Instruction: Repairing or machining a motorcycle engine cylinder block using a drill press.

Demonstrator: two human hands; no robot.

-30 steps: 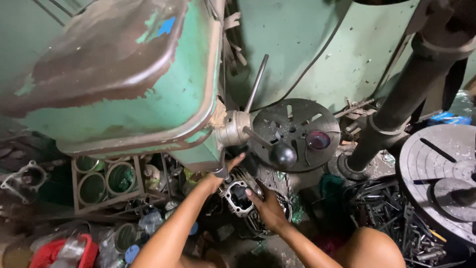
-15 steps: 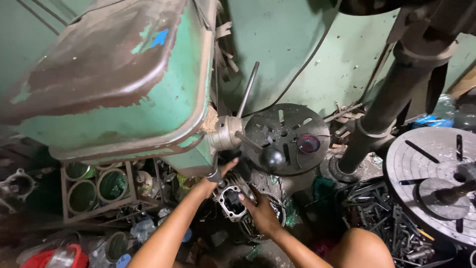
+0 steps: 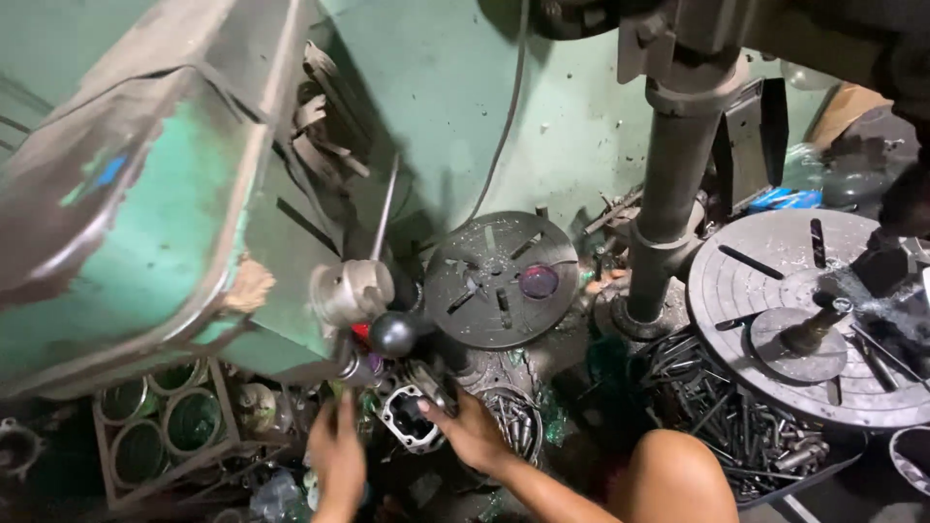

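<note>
A small grey metal casting (image 3: pixel 407 418) with a round bore lies low in front of me, under the green machine. My right hand (image 3: pixel 475 433) grips its right edge, thumb on the rim. My left hand (image 3: pixel 337 457) is blurred, fingers spread and pointing up, just left of the casting and holding nothing. Directly above the hands are a black ball knob (image 3: pixel 392 333) and a pale metal hub (image 3: pixel 351 289) on the machine's side.
The green machine body (image 3: pixel 145 223) overhangs at left. A dark round slotted table (image 3: pixel 499 281) and a grey column (image 3: pixel 668 213) stand behind. At right, a large slotted disc (image 3: pixel 765 291) sits above piled metal rods (image 3: pixel 717 407). A crate of round rims (image 3: pixel 165 426) is lower left; my knee (image 3: pixel 673 475) is lower right.
My left hand has dropped from up by the machine's hub to beside the casting. The right hand stays on the casting. The view has shifted closer and to the right.
</note>
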